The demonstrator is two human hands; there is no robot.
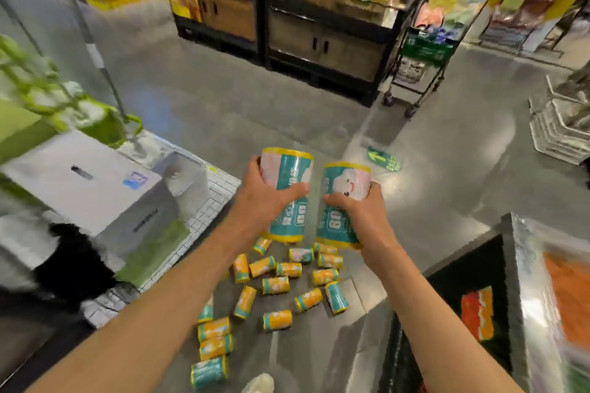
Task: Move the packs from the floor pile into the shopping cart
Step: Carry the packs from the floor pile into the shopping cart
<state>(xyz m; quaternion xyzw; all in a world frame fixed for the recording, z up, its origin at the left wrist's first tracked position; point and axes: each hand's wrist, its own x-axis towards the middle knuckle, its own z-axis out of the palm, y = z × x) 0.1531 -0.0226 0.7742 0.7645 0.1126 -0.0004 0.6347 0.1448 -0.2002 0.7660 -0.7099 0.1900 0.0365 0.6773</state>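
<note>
My left hand grips one teal-and-yellow roll pack, held upright at chest height. Beside it, my right hand grips a second pack of the same kind. The two held packs almost touch. Below them, several more packs lie scattered on the grey floor in a loose pile. The shopping cart stands to my left, its wire-mesh basket holding a white box and green-wrapped goods.
A dark shelf unit with bright goods stands ahead. A small wheeled rack is at its right end. A chest display with a shiny rim is close on my right. Stacked crates sit far right.
</note>
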